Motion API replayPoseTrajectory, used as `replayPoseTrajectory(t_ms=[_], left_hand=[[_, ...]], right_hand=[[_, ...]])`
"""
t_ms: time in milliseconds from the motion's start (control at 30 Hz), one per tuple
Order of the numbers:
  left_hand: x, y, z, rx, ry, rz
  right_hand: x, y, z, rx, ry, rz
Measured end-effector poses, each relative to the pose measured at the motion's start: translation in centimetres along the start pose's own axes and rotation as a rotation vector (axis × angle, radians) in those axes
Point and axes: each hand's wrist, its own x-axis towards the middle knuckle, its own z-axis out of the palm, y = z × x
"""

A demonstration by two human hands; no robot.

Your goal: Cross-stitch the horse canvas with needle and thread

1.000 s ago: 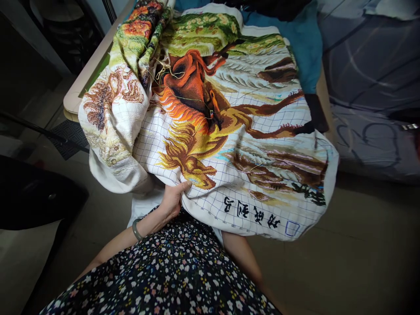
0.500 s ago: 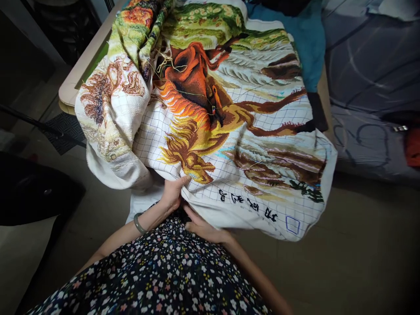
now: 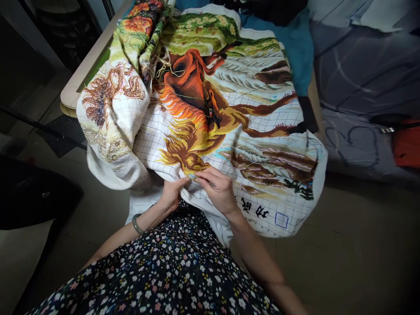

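A large cross-stitch cloth (image 3: 154, 142) with a blue grid and a stitched horse in orange, yellow and brown spreads over the table and hangs towards my lap. My left hand (image 3: 171, 192) grips its near edge, thumb on top and fingers underneath, below the yellow horse head (image 3: 192, 162). Just right of that thumb, my right hand (image 3: 218, 188) is above the cloth, thumb and forefinger pinched together at the stitching. Whatever lies in this pinch is too small to make out. Loose yellowish threads (image 3: 167, 68) lie across the orange stitching.
The cloth's stitched left part (image 3: 114, 109) is bunched over the table edge (image 3: 70, 89). A teal cloth (image 3: 297, 65) lies beneath at the back right. Grey patterned bedding (image 3: 351, 78) is to the right, with a red item (image 3: 407, 142) on it. Something black (image 3: 33, 192) stands at left.
My right hand has come from under the cloth's near edge to above it, pinching beside my left thumb. My left hand keeps its grip. The view has shifted slightly.
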Motion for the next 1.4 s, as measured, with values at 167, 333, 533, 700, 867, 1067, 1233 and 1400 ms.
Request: replayPoseTrajectory(t_ms=[167,333,533,700,867,1067,1233,1400], left_hand=[[0.1,-0.2,-0.5,0.013,0.020,0.002],[0.2,-0.2,-0.4,0.007,0.039,-0.015],[0.2,-0.2,-0.3,0.007,0.060,-0.019],[0.1,0.0,-0.2,0.000,0.063,-0.053],[0.0,0.0,-0.2,0.011,0.077,-0.063],[0.0,-0.2,-0.4,0.015,0.077,-0.058],[0.0,-0.2,-0.4,0.018,0.085,-0.057],[0.0,-0.1,-0.2,0.003,0.085,-0.057]], right_hand=[[1.0,2.0,1.8,0.130,-0.021,0.023],[1.5,0.8,0.6,0.774,0.079,0.383],[2.4,0.2,-1.4,0.829,0.292,0.262],[0.5,1.7,-0.3,0.465,-0.119,0.366],[-0.4,1.6,0.3,0.105,-0.196,0.319],[-0.1,1.4,0.5,0.039,-0.170,0.286],[-0.1,1.4,0.6,0.055,-0.172,0.296],[0.0,1.0,0.4,-0.012,-0.179,0.280]])
